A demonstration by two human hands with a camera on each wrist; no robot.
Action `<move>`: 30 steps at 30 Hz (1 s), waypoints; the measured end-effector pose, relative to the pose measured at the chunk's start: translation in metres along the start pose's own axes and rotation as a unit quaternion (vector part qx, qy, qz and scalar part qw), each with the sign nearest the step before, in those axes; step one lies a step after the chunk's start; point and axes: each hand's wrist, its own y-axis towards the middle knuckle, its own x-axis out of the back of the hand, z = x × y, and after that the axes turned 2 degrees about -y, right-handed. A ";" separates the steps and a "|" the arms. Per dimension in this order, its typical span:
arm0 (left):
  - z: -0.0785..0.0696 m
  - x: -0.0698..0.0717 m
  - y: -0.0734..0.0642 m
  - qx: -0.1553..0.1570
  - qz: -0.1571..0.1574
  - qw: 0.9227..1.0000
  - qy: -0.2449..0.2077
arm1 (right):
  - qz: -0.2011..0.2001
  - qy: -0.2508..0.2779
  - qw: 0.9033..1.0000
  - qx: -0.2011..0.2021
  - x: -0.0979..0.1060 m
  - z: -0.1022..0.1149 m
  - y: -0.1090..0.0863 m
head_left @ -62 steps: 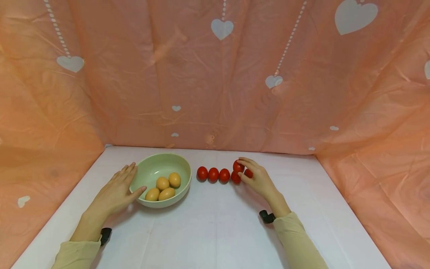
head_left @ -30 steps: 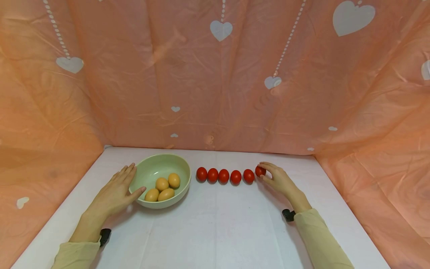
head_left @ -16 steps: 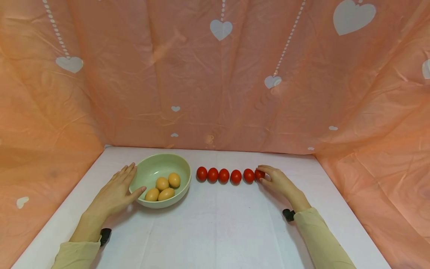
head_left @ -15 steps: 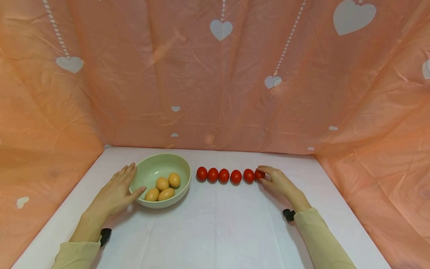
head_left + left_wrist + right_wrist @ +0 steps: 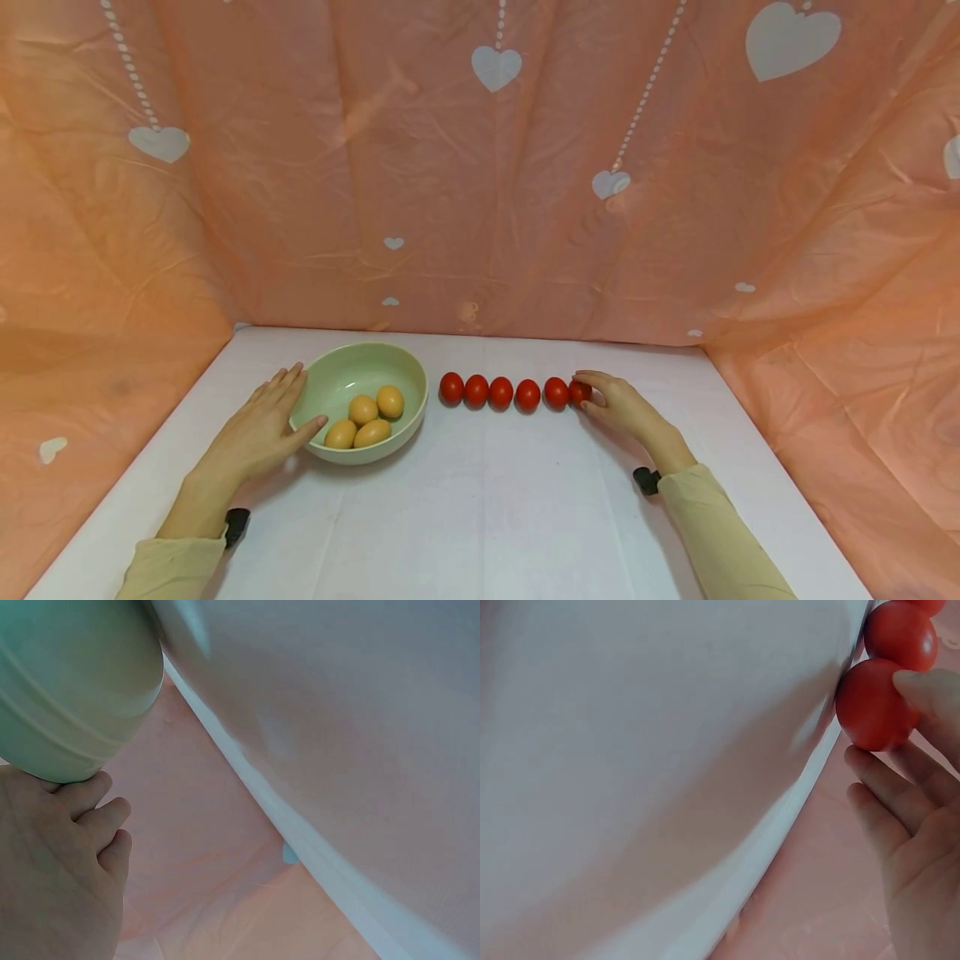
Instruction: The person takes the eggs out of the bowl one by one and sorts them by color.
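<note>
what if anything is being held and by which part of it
The right hand holds the rightmost red piece by its near and far sides; the left hand only rests against the bowl.

Six red egg-shaped pieces (image 5: 501, 392), count them, six, on one counter (image 5: 480, 525)! Four yellow egg-shaped pieces (image 5: 363, 410), all in one green bowl (image 5: 360, 365)! One left hand (image 5: 258, 427), one right hand (image 5: 621, 407), making two, plus two tan sleeves (image 5: 723, 533) and two black wrist devices (image 5: 647, 481)!
</note>
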 end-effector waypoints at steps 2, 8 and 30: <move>0.000 0.000 0.000 0.000 0.001 1.000 -0.001 | 0.002 -0.003 1.000 -0.002 0.000 0.000 0.000; 0.000 -0.001 0.000 -0.001 0.002 1.000 0.002 | 0.002 -0.004 1.000 -0.002 0.001 0.000 -0.001; -0.001 0.000 0.000 0.000 0.002 1.000 0.001 | -0.066 -0.003 0.992 0.103 0.008 0.072 0.036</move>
